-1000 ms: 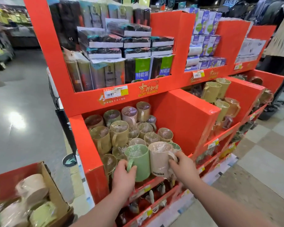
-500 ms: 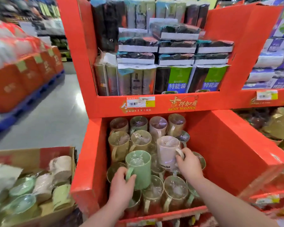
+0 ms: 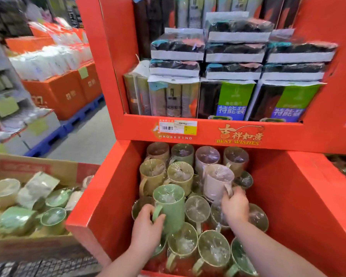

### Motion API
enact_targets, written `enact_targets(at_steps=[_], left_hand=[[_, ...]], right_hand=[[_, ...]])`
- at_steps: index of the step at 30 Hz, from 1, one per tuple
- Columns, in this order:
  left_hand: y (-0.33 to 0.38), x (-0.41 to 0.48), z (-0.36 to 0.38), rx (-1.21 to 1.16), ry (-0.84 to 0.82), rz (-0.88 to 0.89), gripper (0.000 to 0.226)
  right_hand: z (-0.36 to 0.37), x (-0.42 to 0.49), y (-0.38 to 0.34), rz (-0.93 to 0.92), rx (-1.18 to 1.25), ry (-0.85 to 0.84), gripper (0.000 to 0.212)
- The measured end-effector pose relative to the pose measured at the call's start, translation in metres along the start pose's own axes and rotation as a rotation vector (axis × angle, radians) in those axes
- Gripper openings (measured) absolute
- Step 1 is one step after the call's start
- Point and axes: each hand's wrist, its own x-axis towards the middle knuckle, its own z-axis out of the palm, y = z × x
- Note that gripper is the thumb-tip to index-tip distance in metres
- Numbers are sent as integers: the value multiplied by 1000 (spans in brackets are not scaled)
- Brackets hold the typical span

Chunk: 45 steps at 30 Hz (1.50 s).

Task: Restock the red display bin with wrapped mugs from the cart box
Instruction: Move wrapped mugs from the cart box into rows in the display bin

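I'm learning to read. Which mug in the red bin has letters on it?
The pale cream mug held by the right hand; black letters show low on its side. No other mug shows any.

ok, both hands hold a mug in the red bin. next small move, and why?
Probably settle both mugs onto the wrapped mugs beneath and let go. The left hand grips the green mug by its handle, and the right hand holds the pale mug by its handle. Both stand upright inside the red bin, above a lower layer. More wait in the box at left.
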Motion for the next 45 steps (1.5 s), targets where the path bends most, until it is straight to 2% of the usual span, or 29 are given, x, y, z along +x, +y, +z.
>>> enact_targets(at_steps=[5, 8, 11, 14, 16, 18, 21, 22, 24, 27, 30, 33, 38, 45], left_hand=[[1, -1, 3, 21, 9, -11, 21], [1, 0, 2, 26, 9, 0, 20], [2, 2, 1, 8, 1, 0, 18], [1, 4, 0, -16, -7, 4, 19], [1, 5, -1, -29, -13, 7, 18], [0, 6, -1, -31, -14, 14, 18], [-1, 5, -3, -16, -18, 25, 20], [-2, 5, -4, -19, -19, 25, 20], [-5, 5, -6, -35, -23, 14, 20], [-7, 3, -9, -34, -25, 5, 20], [-8, 3, -12, -27, -26, 9, 18], [-8, 4, -13, -27, -34, 2, 18], [-7, 3, -15, -21, -36, 3, 19], [-6, 4, -14, -13, -48, 17, 16]], right_hand=[[19, -7, 1, -57, 27, -116, 21], [29, -14, -2, -102, 28, -256, 33], [34, -15, -3, -155, -107, -313, 42], [27, -9, -2, -161, -198, -279, 33], [19, -3, -1, -143, -198, -207, 18], [12, 4, -3, -149, -220, -128, 15], [6, 14, -9, -227, -239, -11, 37], [5, 16, -10, -271, -244, -24, 46], [7, 22, -11, -318, -277, -149, 64], [11, 26, -14, -274, -270, -304, 66], [14, 25, -16, -238, -257, -221, 53], [20, 21, -22, -167, -240, -176, 56], [30, 22, -35, -85, -271, -194, 60], [29, 28, -40, -61, -318, -253, 63]])
